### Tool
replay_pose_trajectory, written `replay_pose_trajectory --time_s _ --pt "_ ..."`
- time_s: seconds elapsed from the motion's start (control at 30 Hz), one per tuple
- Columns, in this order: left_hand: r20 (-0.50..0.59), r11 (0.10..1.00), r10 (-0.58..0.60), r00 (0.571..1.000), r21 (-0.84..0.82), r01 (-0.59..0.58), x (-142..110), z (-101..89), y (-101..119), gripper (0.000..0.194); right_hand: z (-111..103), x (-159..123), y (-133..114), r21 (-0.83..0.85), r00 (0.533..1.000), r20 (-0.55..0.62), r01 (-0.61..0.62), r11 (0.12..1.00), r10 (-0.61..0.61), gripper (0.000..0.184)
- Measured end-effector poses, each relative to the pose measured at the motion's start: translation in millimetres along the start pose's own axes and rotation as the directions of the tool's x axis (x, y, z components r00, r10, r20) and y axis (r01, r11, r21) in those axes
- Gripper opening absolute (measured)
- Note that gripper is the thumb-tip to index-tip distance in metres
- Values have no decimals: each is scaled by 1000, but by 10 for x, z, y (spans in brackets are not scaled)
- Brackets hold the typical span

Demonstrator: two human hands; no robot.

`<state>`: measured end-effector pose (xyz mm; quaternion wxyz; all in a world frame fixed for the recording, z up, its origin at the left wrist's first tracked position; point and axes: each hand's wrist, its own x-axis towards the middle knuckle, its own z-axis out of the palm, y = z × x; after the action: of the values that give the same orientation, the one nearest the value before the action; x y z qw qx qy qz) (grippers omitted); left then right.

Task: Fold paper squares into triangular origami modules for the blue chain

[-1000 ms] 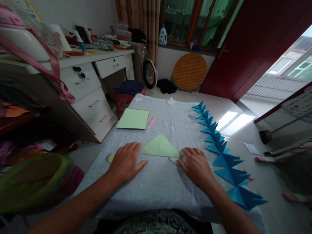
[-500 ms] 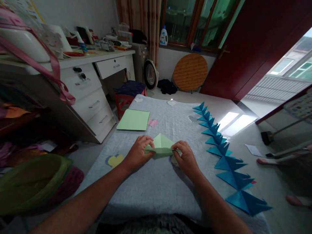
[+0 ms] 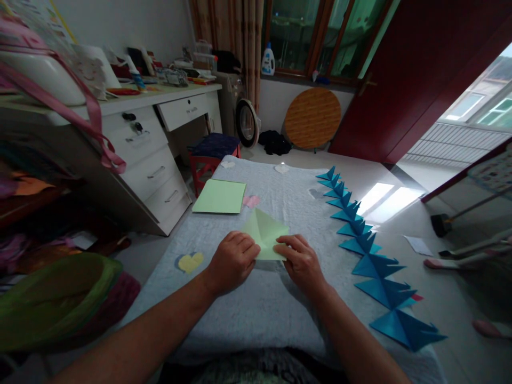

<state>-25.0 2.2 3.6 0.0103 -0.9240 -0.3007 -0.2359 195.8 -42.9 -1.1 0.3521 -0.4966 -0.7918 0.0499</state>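
Observation:
Between my hands is a creased sheet of light green paper (image 3: 264,229), its pointed corner facing away from me. My left hand (image 3: 235,261) is closed on the sheet's left side, thumb on top near the front edge. On the right side, my right hand (image 3: 299,260) pinches the paper between thumb and fingers. Part of the sheet is hidden under the fingers. A stack of green paper (image 3: 220,196) lies farther off to the left on the cloth-covered table (image 3: 240,325). Along the right runs a row of folded blue paper pieces (image 3: 376,268).
Beyond the table's left side stand a red stool (image 3: 214,148) and a white desk (image 3: 152,160) with drawers. A green-lined bin (image 3: 60,298) is at the lower left. A round wooden board (image 3: 313,118) leans against the back wall.
The green paper has opened out flatter, with more of its upper face showing. Both my hands have shifted their hold, the left one moving a little inward and lower.

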Motion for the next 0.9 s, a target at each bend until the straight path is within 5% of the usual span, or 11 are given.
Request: replay_pose_trajectory --time_s 0.17,0.37,0.6,0.9 --pt "159 915 -48 986 -389 107 -27 -34 -175 51 4 -38 100 17 997 4 -76 997 76 35" --pt "391 892 6 920 -417 171 -79 -45 -298 95 0 -63 155 157 976 -62 -197 968 209 29" --pt "272 890 -59 960 -422 174 -67 21 -245 32 -80 -13 119 178 975 -82 -190 966 207 18" --pt "211 919 11 977 -387 73 -76 -12 -264 27 -109 -57 124 84 986 158 -56 995 42 39"
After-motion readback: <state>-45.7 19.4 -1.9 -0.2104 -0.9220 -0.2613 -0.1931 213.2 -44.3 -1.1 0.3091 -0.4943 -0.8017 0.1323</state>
